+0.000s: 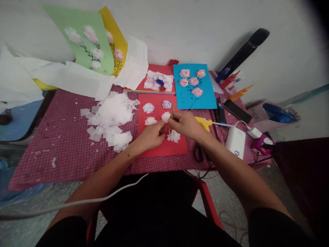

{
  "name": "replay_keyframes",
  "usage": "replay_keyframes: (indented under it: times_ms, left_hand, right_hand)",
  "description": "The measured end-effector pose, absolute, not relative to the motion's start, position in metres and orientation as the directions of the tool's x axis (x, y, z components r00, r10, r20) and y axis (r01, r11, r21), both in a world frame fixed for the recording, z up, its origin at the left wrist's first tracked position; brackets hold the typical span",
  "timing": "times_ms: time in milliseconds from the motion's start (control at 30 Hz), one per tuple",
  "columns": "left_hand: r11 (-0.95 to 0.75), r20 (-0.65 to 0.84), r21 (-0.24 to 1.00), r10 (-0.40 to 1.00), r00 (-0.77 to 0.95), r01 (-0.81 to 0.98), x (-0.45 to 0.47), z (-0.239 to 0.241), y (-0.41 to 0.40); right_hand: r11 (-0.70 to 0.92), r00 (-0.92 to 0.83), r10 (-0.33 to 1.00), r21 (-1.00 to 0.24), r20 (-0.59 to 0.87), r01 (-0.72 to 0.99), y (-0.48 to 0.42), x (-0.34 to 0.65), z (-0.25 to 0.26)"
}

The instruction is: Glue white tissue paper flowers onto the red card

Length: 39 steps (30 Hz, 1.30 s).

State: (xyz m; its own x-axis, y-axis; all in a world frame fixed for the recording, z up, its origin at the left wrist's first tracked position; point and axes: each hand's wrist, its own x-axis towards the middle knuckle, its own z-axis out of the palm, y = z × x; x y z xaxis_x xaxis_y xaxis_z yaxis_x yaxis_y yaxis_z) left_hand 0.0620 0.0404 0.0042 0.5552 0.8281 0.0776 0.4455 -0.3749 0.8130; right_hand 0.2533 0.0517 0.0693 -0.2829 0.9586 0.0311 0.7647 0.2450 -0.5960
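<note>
A sheet of red paper [144,144] lies in front of me, bearing several tissue-paper flowers. Some are plain white, like this tissue flower [174,136]; others, such as the one at upper left [148,108], have blue specks. My right hand [185,124] grips a thin, flat brownish stick [172,109], held upright over the sheet's right part. Close by on its left, my left hand [154,134] has its fingers curled together low over the sheet; whatever is between them is hidden. A heap of white tissue squares [113,113] lies left of the sheet.
Right of the sheet are a yellow glue gun [203,121], black scissors [198,152], a phone [237,111] and a white power bank [235,142]. A blue flower picture [210,92] lies behind. Green [69,20] and yellow pictures [105,15] lean on the wall.
</note>
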Motion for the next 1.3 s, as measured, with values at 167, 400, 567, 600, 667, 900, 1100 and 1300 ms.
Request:
replay_keyframes:
  times_ms: [167,400,567,600,667,900,1100,1300]
  left_hand:
    - [-0.335,0.066,0.845,0.840,0.539,0.418,0.064,0.007,0.038]
    - [-0.213,0.053,0.929,0.885,0.462,0.303,0.061,0.014,0.032]
    - [-0.127,0.047,0.978,0.908,0.416,0.167,0.055,0.030,0.016]
    - [-0.106,0.041,0.984,0.916,0.400,0.141,0.053,0.032,0.010]
    - [-0.007,-0.001,1.000,0.936,0.353,0.023,0.049,0.034,-0.004]
    - [0.514,-0.296,0.701,0.840,0.454,-0.495,0.049,0.028,-0.063]
    - [0.522,-0.349,0.640,0.851,0.392,-0.564,0.064,0.028,-0.084]
    - [0.376,-0.290,0.821,0.923,0.254,-0.430,0.058,0.019,-0.075]
  right_hand:
    - [0.231,-0.245,0.967,-0.646,0.070,0.728,0.052,0.256,0.074]
    - [0.003,0.018,1.000,-0.881,0.013,0.472,0.045,0.262,0.072]
    - [-0.039,0.113,0.993,-0.989,-0.023,0.141,0.010,0.262,0.064]
    - [-0.031,0.128,0.991,-0.997,-0.023,0.064,0.000,0.260,0.062]
    - [-0.033,0.149,0.988,-0.994,-0.049,-0.103,-0.021,0.254,0.056]
    - [0.032,0.209,0.978,-0.969,-0.021,-0.245,-0.093,0.226,0.026]
    - [0.429,0.005,0.886,-0.822,0.465,0.374,-0.119,0.223,0.021]
    - [0.509,-0.272,0.856,-0.629,0.439,0.588,-0.110,0.265,0.023]
